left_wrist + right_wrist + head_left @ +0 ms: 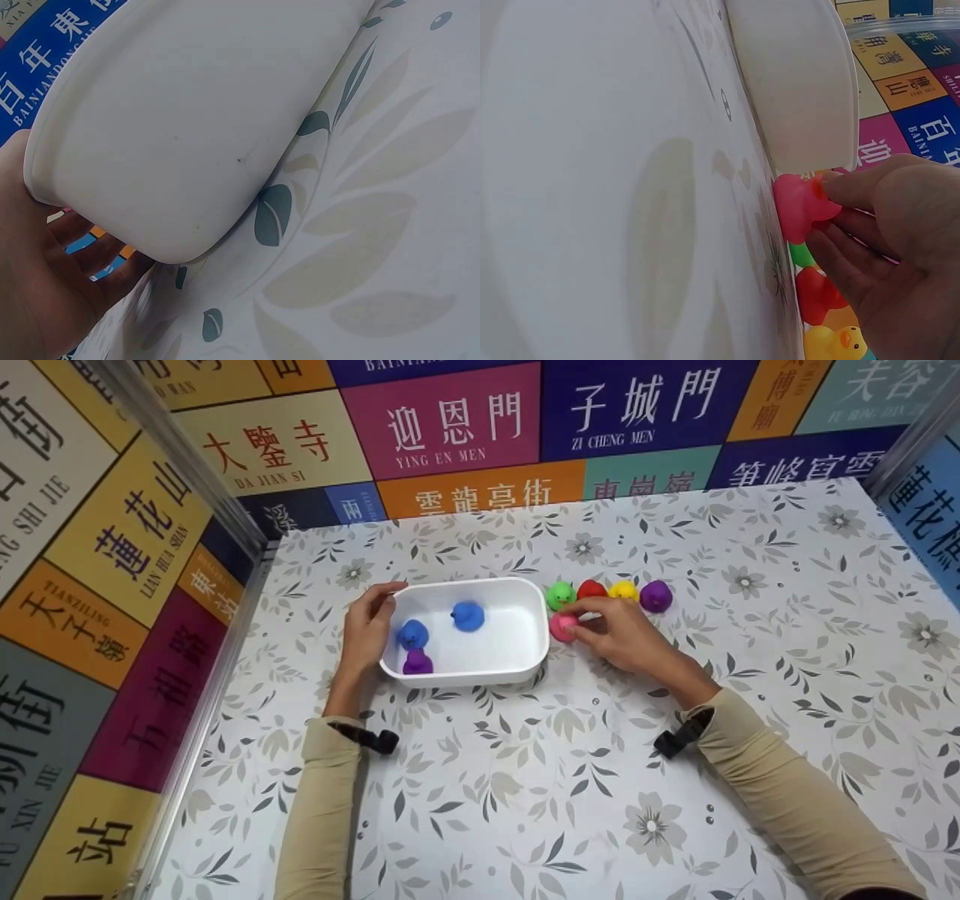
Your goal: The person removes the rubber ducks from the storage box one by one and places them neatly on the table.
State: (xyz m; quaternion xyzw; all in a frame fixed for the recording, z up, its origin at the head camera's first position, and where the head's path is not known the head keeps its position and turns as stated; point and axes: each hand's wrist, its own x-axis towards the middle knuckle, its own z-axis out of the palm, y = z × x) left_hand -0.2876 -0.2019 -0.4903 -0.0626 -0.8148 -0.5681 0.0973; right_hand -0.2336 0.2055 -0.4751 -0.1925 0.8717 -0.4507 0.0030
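Note:
A white tub [495, 679] stands on the table with two blue ducks [469, 616] and a purple duck [418, 662] inside. The left hand [367, 626] lies against the tub's left end; in the left wrist view its fingers [112, 270] rest along the outer wall, thumb at the rim. Just right of the tub, the right hand [622, 634] pinches a pink duck [563, 628] between thumb and fingers. The right wrist view shows this pink duck [799, 208] at the table surface, held by the right hand [907, 247].
Behind the right hand, a green duck [560, 596], a red duck [591, 589], a yellow duck [623, 591] and a purple duck [656, 596] stand in a row on the flower-patterned table [525, 810]. Panels with printed signs [457, 427] border the table's back and sides.

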